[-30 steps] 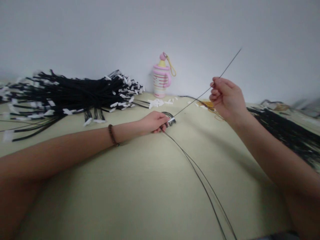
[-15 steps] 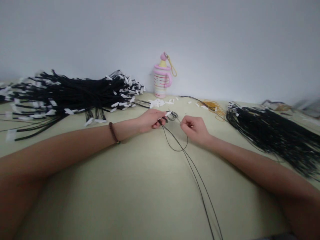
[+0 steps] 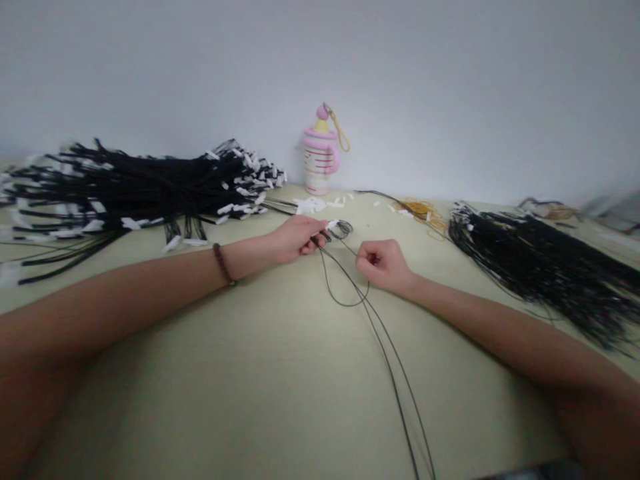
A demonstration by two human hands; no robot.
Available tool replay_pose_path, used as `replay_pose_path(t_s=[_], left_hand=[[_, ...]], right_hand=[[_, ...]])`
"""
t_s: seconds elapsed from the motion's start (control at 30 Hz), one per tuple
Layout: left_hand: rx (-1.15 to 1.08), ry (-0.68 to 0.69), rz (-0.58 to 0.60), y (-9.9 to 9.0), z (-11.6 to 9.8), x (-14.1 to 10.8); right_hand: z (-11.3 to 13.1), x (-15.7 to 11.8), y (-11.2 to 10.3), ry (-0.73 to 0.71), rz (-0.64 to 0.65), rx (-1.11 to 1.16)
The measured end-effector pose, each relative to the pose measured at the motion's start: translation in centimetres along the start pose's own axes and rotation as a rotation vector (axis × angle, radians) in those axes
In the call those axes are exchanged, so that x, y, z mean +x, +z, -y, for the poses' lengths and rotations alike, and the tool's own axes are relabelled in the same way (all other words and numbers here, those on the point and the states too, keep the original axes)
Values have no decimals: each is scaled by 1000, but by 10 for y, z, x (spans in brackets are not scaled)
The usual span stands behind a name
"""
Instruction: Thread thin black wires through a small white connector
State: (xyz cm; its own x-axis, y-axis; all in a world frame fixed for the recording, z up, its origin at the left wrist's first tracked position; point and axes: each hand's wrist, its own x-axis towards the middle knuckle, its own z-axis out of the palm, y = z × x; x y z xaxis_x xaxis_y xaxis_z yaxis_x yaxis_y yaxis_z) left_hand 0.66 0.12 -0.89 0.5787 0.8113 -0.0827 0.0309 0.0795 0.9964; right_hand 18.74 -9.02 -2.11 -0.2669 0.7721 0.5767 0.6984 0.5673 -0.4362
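My left hand (image 3: 297, 238) rests on the table and pinches a small bunch of thin black cords (image 3: 341, 230) with a white tag at their looped ends. My right hand (image 3: 383, 264) is closed on one thin black cord (image 3: 345, 293), which curves in a loop between the two hands. Two long strands (image 3: 395, 373) of the same cord trail over the tabletop toward me. A dark bead bracelet (image 3: 222, 265) sits on my left wrist.
A big pile of black cords with white tags (image 3: 135, 190) lies at the back left. Another black cord pile (image 3: 535, 263) lies at the right. A pink and white bottle (image 3: 320, 157) stands by the wall, with loose white tags (image 3: 313, 205) and yellow rubber bands (image 3: 423, 210) near it.
My right hand came down from the upper right, where it held a cord stretched taut, to the table close to my left hand. The cord now hangs slack in a loop.
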Motion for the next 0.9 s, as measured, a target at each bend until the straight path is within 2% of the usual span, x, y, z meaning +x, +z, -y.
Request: replay_pose_path(t_s=[0.9], left_hand=[[15,15,-10,2,-1,-2]], right_hand=[[-1,1,0,1,-28,5]])
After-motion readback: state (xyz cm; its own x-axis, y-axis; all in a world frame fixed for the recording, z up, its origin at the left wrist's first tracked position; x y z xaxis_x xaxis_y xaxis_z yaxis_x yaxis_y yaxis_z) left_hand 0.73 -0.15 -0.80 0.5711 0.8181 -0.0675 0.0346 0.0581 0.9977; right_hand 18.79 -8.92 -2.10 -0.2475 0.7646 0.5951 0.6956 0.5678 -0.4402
